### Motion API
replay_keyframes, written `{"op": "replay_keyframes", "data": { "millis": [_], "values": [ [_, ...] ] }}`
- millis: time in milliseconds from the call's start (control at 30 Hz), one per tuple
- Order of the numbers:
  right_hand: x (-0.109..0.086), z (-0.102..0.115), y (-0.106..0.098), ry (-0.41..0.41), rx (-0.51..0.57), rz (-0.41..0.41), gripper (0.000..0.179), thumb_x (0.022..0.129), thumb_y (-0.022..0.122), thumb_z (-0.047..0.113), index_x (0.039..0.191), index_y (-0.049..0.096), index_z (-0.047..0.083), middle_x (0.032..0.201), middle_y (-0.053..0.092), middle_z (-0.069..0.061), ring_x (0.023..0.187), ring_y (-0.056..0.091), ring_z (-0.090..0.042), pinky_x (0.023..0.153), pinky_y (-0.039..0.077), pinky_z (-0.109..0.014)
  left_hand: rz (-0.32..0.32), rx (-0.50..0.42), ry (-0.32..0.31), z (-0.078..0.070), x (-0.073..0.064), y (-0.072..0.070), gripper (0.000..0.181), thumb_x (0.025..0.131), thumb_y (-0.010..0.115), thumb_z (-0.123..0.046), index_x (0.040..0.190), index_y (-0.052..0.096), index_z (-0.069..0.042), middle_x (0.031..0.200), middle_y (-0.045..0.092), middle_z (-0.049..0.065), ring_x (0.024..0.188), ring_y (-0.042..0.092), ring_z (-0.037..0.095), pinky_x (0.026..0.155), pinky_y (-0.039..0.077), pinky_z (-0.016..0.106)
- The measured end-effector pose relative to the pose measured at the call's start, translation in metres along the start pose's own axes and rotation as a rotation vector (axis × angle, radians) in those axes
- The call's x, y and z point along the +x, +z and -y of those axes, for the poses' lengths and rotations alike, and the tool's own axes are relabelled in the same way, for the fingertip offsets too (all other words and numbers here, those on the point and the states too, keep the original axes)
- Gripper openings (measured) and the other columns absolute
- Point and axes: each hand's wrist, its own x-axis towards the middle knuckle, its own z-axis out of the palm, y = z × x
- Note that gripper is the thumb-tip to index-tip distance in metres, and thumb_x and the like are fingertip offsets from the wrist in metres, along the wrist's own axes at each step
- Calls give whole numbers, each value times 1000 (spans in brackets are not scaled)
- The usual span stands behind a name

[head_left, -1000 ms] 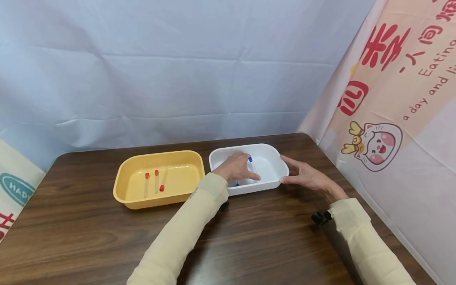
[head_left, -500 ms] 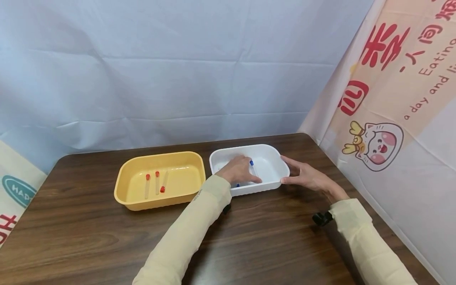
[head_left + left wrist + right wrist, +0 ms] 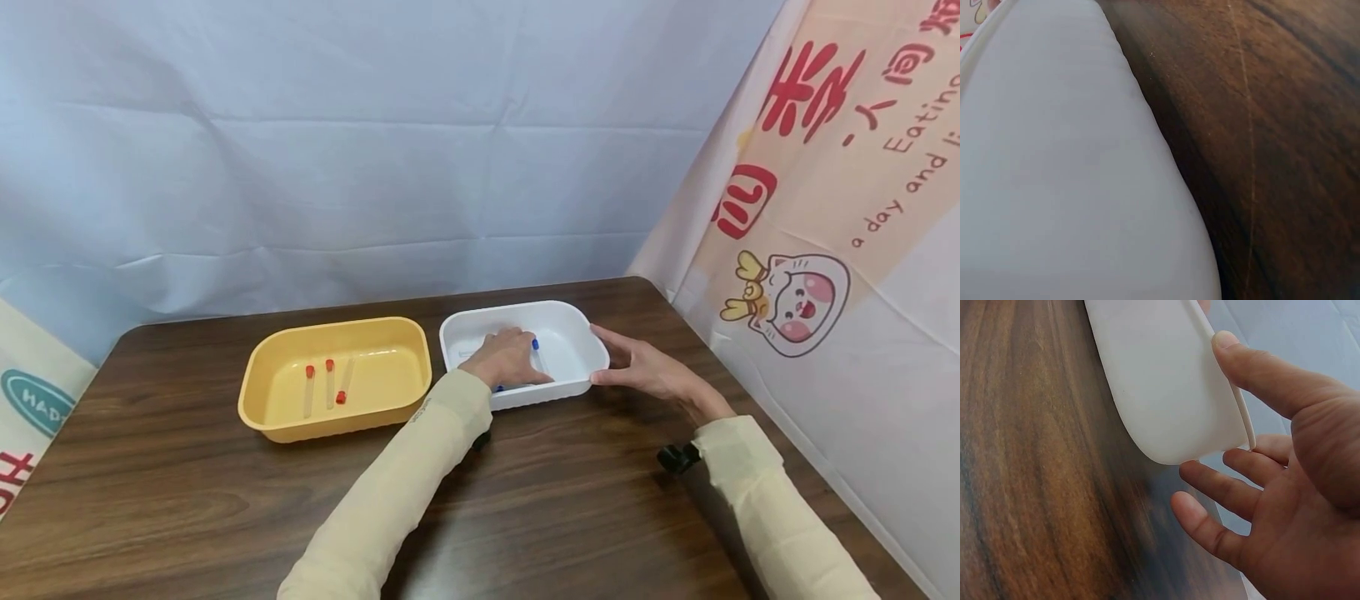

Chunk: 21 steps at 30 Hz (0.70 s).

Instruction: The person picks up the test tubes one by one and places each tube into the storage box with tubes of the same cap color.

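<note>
In the head view my left hand [image 3: 506, 357] reaches into the white plastic tray [image 3: 573, 346], fingers bent downward and thumb spread apart. A blue-capped test tube [image 3: 536, 344] lies between its fingertips and thumb, partly hidden by the hand. Another blue cap [image 3: 499, 388] shows beneath the palm. My right hand [image 3: 648, 371] grips the tray's right end, thumb at the front corner and fingers round the far side. The right wrist view shows that thumb [image 3: 1229, 344] on the rim and fingertips against the end wall. Only the tray's outer side [image 3: 1079, 162] fills the left wrist view.
Left of the white tray stands a yellow tray [image 3: 258, 421] holding red-capped test tubes [image 3: 330, 385]. Both trays sit near the back of a dark wooden table [image 3: 180, 500]. A white cloth [image 3: 360, 167] hangs behind, and a printed cloth [image 3: 795, 217] borders the right side.
My left hand has shifted slightly right inside the white tray, and the blue-capped test tube has moved right with it. The right hand stays at the tray's end.
</note>
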Motion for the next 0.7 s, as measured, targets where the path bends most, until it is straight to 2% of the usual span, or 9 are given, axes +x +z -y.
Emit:
{"op": "replay_keyframes", "data": {
  "millis": [200, 433, 567, 700],
  "values": [
    [2, 1, 0, -8, -7, 1, 92, 94, 79, 20, 164, 22, 3, 162, 32, -27, 141, 44, -42, 108, 44, -51, -10, 61, 20, 0, 1, -1, 76, 90, 74, -58, 145, 56, -9, 131, 61, 4, 120, 51, 20, 111, 37, 43],
    [1, 1, 1, -3, -37, -4, 91, 94, 79, 22, 164, 23, 4, 162, 34, -27, 140, 45, -42, 108, 44, -55, 3, 58, 20, 1, 1, 1, 77, 91, 74, -57, 148, 54, -9, 137, 59, 5, 125, 50, 21, 113, 35, 45],
    [0, 0, 1, 0, -16, -5, 91, 94, 79, 20, 164, 23, 4, 161, 36, -26, 140, 45, -41, 104, 48, -41, -3, 31, 16, 3, -1, 0, 80, 90, 75, -58, 149, 53, -9, 138, 58, 6, 123, 49, 21, 115, 34, 44],
    [-1, -1, 0, 2, 15, 0, 91, 95, 79, 20, 165, 22, 6, 161, 35, -26, 139, 46, -41, 98, 48, -25, -12, -12, 20, 5, -5, -5, 84, 90, 75, -57, 154, 49, -9, 146, 54, 8, 130, 47, 22, 119, 30, 44]
  ]
}}
